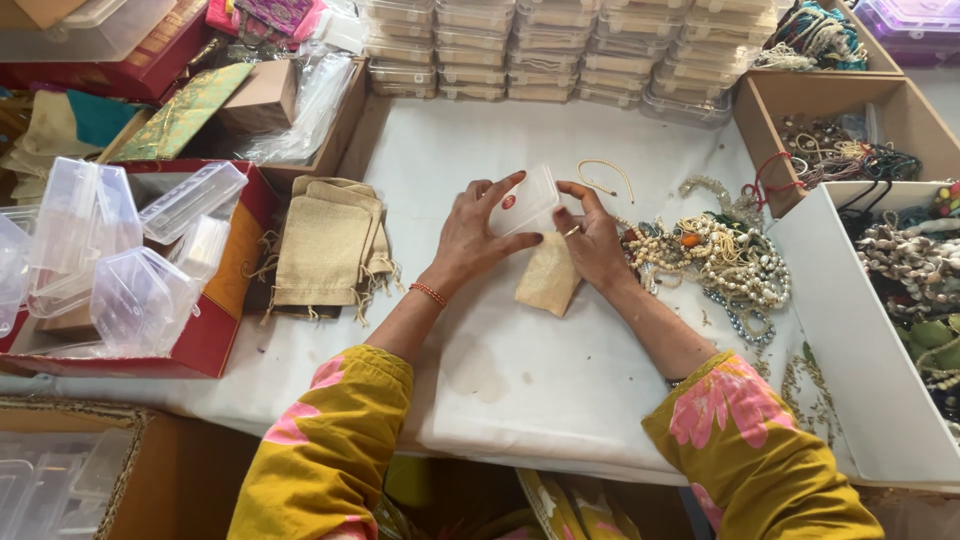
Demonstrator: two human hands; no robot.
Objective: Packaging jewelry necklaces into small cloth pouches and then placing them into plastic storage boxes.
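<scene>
A white cloth-covered table (520, 370) spreads under both arms, and everything that matters sits near its middle, between the two hands. To the outer side of the left hand (468, 240) a red tray (215, 330) holds a heap of clear plastic lidded boxes (130, 250), and nearer, just beyond the left wrist, lies a stack of burlap drawstring pouches (325, 250). To the outer side of the right hand (597, 245) a tangle of pearl and bead necklaces (725, 260) lies almost against the knuckles, with cardboard and white bins of more jewellery further out. Far beyond the fingertips, rows of stacked clear boxes (560, 50) line the back edge. The small clear plastic box (528, 200) is held up off the table between both hands, its long axis tilted, running from low beside the left fingers up and away toward the far right. The left fingers (500, 188) are spread and wrap its near-left end, thumb under and index finger along the top; the right fingers (572, 200) are curled narrow, pinching its right side, a ring showing on one of them. Both hands touch it, so neither is nearer. Directly below the box, toward the person and beneath the right thumb, a single burlap pouch (548, 280) lies flat on the cloth, touching the heel of the right hand, its long axis pointing up toward the box.
</scene>
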